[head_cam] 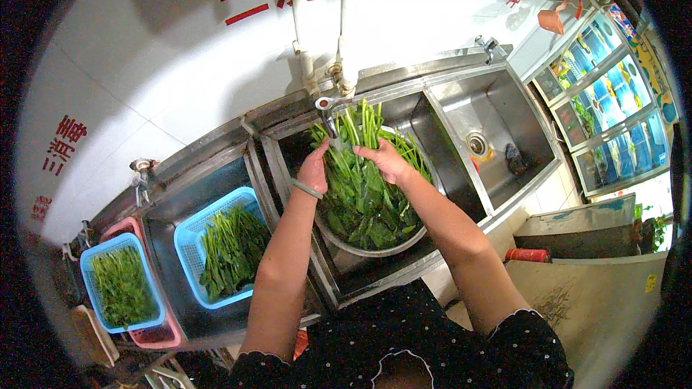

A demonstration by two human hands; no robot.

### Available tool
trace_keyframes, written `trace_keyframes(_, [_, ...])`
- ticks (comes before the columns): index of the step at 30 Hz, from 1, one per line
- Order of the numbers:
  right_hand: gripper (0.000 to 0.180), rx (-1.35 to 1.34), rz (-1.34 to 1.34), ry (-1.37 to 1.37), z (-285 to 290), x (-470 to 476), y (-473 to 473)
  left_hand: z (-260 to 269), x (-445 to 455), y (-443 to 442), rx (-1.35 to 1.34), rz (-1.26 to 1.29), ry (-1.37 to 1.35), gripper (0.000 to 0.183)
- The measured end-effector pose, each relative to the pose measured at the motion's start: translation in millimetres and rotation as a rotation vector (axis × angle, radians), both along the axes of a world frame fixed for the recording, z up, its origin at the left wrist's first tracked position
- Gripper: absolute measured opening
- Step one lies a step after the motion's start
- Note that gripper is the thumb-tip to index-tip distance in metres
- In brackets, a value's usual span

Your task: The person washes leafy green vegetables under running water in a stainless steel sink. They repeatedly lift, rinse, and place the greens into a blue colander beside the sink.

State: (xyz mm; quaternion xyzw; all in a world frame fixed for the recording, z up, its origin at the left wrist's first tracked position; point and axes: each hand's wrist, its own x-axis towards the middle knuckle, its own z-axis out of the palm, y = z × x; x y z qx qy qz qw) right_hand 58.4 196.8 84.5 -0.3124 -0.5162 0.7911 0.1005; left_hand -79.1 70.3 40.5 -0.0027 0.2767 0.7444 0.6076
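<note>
My left hand, with a pale bangle at the wrist, and my right hand hold a bunch of leafy green vegetables between them. The stems point up towards the wall and the leaves hang down into a round metal basin full of more greens. The basin stands in the middle compartment of a stainless steel sink. A metal faucet reaches over the stems between my hands. My right thumb lies across the stems; the fingers of my left hand are partly hidden by the bunch.
Left of the basin, a blue plastic basket of greens sits in another sink compartment. Farther left, a blue basket of greens rests over a pink basket. The right sink basin holds a dark object near its drain. A glass-fronted display cabinet stands at far right.
</note>
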Motion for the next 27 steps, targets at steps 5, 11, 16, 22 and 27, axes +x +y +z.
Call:
trace_keyframes(5, [0.079, 0.200, 0.111, 0.160, -9, -8, -9, -6, -1, 8, -0.051, -0.041, 0.206, 0.036])
trace_keyframes(11, [0.045, 0.350, 0.172, 0.025, -3, -6, 3, -4, -3, 8, -0.045, -0.150, 0.355, 0.033])
trace_keyframes(16, [0.044, 0.066, 0.118, 0.072, 6, -1, 11, 0, -14, 0, -0.047, -0.186, 0.358, 0.032])
trace_keyframes(22, [0.059, 0.881, 0.083, -0.329, -18, -38, -25, -22, 10, 7, -0.214, -0.084, 0.354, 0.067])
trace_keyframes(27, [0.065, 1.356, 0.480, -0.594, -9, -41, -37, -41, 19, 2, -0.107, -0.060, 0.334, 0.070])
